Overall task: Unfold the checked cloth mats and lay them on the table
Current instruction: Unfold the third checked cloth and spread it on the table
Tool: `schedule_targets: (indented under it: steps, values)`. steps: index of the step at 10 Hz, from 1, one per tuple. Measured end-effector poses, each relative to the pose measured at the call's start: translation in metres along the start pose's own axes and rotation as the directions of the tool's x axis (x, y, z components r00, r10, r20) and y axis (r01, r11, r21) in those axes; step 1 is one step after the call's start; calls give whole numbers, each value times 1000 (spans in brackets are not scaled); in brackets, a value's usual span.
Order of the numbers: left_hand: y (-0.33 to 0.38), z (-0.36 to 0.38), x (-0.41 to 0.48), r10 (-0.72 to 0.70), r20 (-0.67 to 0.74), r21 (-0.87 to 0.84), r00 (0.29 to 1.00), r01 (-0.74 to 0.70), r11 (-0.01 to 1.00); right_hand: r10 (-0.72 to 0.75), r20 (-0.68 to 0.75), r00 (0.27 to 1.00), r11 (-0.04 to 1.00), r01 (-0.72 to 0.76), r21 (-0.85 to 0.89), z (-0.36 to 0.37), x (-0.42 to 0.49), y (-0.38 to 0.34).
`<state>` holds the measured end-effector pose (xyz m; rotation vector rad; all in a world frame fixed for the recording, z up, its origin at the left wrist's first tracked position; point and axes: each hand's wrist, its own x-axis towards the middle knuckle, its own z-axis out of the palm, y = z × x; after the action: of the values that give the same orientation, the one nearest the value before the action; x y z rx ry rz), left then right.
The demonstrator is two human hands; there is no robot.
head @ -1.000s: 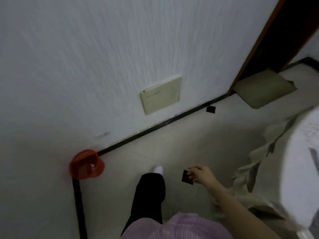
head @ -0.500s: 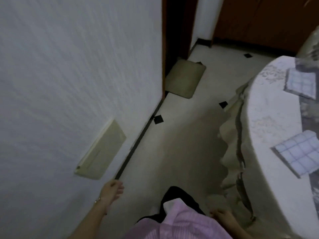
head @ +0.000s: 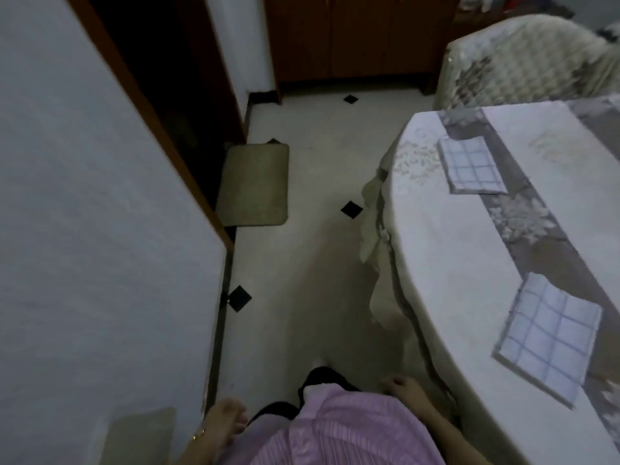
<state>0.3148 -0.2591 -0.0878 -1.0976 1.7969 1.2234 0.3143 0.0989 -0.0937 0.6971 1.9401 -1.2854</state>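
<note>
Checked cloth mats, pale blue with a white grid, two in view: near mat (head: 550,333) and far mat (head: 471,164). They lie well apart, each a small flat square partly over the grey floral runner (head: 523,219) of the rounded table draped in pale cloth (head: 453,263). Judged still folded, and spaced as if one per seat. Left hand (head: 224,422) hangs by the hip, fingers slack, holding nothing. Right hand (head: 402,385) hangs low beside the table's draped edge, loosely curled and empty. Neither hand touches a mat, so unfolding is not yet begun.
</note>
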Motion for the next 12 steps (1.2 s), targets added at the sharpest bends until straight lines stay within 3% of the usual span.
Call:
schedule_targets:
  steps: [1, 2, 3, 4, 5, 6, 7, 8, 9, 10, 12]
  values:
    - [-129, -12, 78, 87, 80, 130, 993, -97, 987, -47, -84, 995, 991, 57, 122, -2, 8, -66]
    - [-23, -30, 107, 162, 178, 129, 971, -186, 974, -121, -194, 974, 962, 163, 218, -17, 14, -114]
    - [82, -48, 145, 138, 185, 194, 973, -174, 965, -167, -266, 949, 948, 229, 222, -28, 8, -146]
    - [224, 25, 109, 193, 235, 485, 953, -287, 826, -153, -393, 907, 889, 299, 345, -47, -1, -164]
    - [316, 98, 62, 403, 442, 519, 802, -595, 614, -55, -560, 826, 825, 354, 441, -71, -20, -177]
    - [384, 164, 1, 532, 736, 425, 420, -897, 120, 111, -714, 691, 753, 411, 515, -97, -40, -174]
    - [417, 227, -45, 471, 880, 204, 57, -942, -266, 301, -832, 465, 771, 396, 500, -115, -51, -150]
    - [419, 270, -53, 241, 941, -45, -237, -794, -607, 489, -836, 249, 804, 243, 542, -122, -56, -114]
    - [414, 295, -53, 17, 961, -161, -277, -604, -781, 569, -811, 131, 813, 57, 580, -120, -63, -80]
    - [405, 298, -47, -84, 979, -163, -185, -468, -868, 565, -824, 50, 825, -49, 563, -115, -67, -58]
    - [402, 296, -36, -107, 976, -178, -192, -410, -894, 660, -751, 19, 744, -152, 650, -110, -65, -44]
